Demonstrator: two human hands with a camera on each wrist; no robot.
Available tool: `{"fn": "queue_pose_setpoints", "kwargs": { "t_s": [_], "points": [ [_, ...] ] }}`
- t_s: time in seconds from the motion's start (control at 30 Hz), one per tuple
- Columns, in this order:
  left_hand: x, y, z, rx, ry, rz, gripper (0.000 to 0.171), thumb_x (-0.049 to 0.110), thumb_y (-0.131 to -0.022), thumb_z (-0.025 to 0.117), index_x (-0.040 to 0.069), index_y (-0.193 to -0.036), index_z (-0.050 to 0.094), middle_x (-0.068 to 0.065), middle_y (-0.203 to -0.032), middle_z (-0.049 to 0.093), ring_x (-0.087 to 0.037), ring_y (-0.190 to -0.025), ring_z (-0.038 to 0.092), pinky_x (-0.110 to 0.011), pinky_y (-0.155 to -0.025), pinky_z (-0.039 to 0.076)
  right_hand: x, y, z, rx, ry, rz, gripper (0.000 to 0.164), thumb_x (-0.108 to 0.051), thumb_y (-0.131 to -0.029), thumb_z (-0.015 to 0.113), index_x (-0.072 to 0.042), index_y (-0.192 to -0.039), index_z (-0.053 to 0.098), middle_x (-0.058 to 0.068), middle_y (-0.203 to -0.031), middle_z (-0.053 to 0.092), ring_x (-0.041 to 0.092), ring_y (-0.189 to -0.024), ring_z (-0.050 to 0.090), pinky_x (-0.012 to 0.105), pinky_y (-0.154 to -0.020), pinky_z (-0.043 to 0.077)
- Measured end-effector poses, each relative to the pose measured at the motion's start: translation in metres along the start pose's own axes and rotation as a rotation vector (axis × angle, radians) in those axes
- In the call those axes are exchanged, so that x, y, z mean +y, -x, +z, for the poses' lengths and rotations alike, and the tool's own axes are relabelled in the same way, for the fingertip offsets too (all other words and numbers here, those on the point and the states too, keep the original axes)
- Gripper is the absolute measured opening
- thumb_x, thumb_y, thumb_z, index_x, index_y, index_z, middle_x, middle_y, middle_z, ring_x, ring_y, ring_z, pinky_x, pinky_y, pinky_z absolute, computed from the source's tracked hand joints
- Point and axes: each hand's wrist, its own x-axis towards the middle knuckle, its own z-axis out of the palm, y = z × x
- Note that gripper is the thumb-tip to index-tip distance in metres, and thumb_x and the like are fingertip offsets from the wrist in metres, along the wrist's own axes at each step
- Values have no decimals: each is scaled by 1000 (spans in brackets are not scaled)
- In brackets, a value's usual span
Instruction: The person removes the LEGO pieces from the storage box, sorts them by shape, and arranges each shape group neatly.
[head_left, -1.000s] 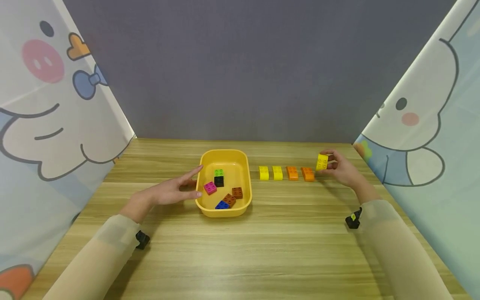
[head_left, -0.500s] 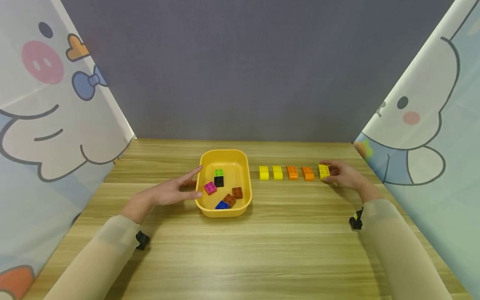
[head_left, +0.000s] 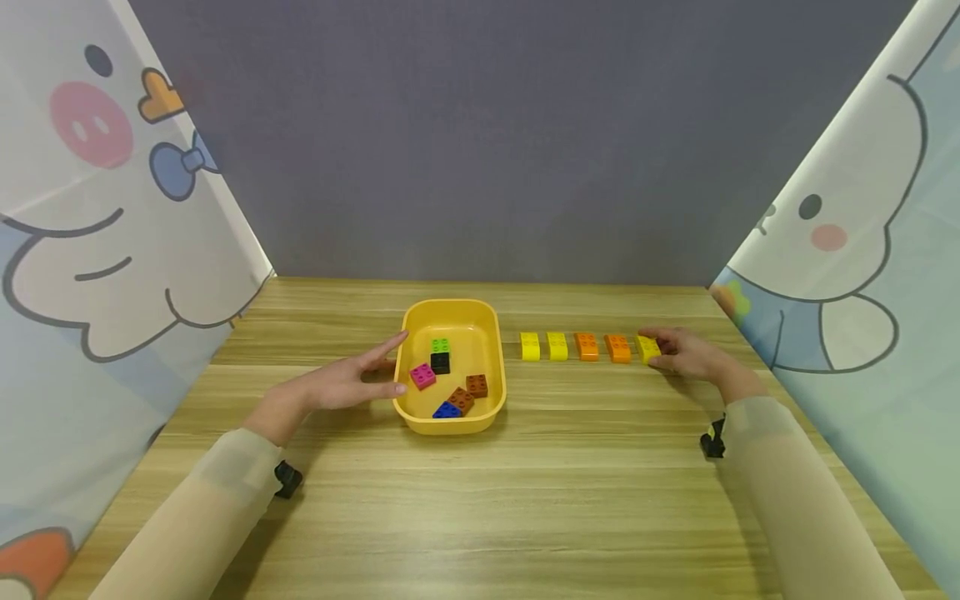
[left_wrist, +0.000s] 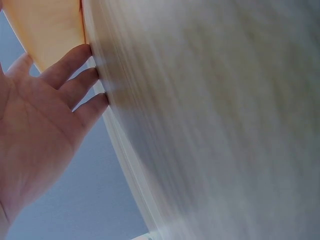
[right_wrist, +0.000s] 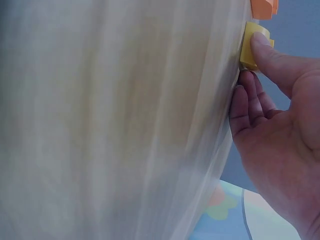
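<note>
At the right end of a row of building blocks, my right hand [head_left: 686,353] pinches a yellow block [head_left: 647,349] that sits on the table. In the right wrist view the thumb presses on the near side of this yellow block [right_wrist: 253,47]. Left of it in the row are two orange blocks [head_left: 618,348] and two yellow blocks [head_left: 557,346]. My left hand [head_left: 345,381] rests at the left side of a yellow tray [head_left: 491,408], fingers spread and fairly straight. The left wrist view has its fingertips against the table beside the tray wall [left_wrist: 55,30].
Inside the tray lie a green block [head_left: 439,345], a black block [head_left: 440,363], a pink block [head_left: 422,376], two brown blocks [head_left: 476,385] and a blue block [head_left: 447,410]. A grey panel [head_left: 480,150] stands behind the table, with cartoon-printed sheets on both sides.
My right hand has lowered the yellow block to the table and turned it studs up, at the row's right end beside an orange block. The left hand keeps its place at the tray.
</note>
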Motion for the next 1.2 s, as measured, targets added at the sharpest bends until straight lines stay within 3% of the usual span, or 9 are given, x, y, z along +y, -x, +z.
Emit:
{"fn": "queue_pose_setpoints", "kwargs": {
  "t_s": [0.1, 0.23, 0.4, 0.57, 0.7, 0.8, 1.0, 1.2],
  "points": [
    [0, 0, 0, -2, 1, -1, 99, 71, -101, 66, 51, -175, 3, -19, -174, 43, -54, -162, 34, -84, -126, 19, -1, 1, -1, -11, 12, -2, 63, -11, -108, 68, 12, -160, 42, 46, -156, 45, 49, -126, 60, 67, -108, 50],
    [0, 0, 0, -3, 4, -4, 99, 72, -100, 66, 51, -175, 4, -18, -174, 43, -54, -162, 34, -85, -126, 20, 0, 2, -2, -24, -15, -3, 65, -9, -109, 67, 13, -162, 38, 47, -160, 40, 62, -136, 55, 74, -112, 48],
    [1, 1, 1, -6, 7, -8, 99, 72, -100, 66, 52, -174, 3, -18, -175, 42, -54, -162, 34, -85, -125, 20, -1, 4, -3, 9, -59, -14, 65, -7, -109, 65, 11, -164, 35, 46, -158, 42, 65, -136, 54, 73, -107, 52],
    [1, 0, 0, -12, 13, -8, 99, 72, -100, 66, 54, -174, 2, -18, -176, 41, -53, -163, 33, -85, -125, 20, -16, 1, -3, 123, -38, -53, 53, -10, -112, 62, 4, -161, 47, 38, -148, 51, 49, -122, 60, 53, -97, 56],
    [0, 0, 0, -13, 18, -13, 99, 72, -100, 66, 56, -173, 1, -18, -176, 40, -53, -163, 33, -85, -125, 20, -47, -9, 3, 204, -53, -89, 45, -15, -112, 63, -2, -155, 58, 29, -142, 62, 36, -115, 62, 38, -94, 53],
    [1, 0, 0, -10, 13, -14, 99, 72, -100, 66, 56, -173, 1, -18, -176, 40, -53, -163, 33, -85, -125, 20, -75, -19, 12, 220, -98, -124, 41, -15, -111, 64, -4, -151, 62, 25, -138, 66, 31, -113, 64, 33, -94, 53],
    [3, 1, 0, -1, -3, -9, 99, 73, -100, 66, 55, -173, 2, -19, -175, 41, -54, -162, 35, -85, -126, 20, -133, -42, 40, 163, -195, -234, 36, -12, -110, 67, -7, -145, 67, 22, -133, 68, 26, -109, 63, 39, -95, 54],
    [3, 2, -1, 0, -6, 3, 100, 71, -100, 66, 51, -175, 4, -19, -174, 44, -53, -161, 36, -83, -126, 20, -189, -69, 75, 132, -180, -409, 33, -9, -107, 71, -5, -139, 71, 18, -128, 72, 27, -110, 67, 50, -99, 57]
  ]
}}
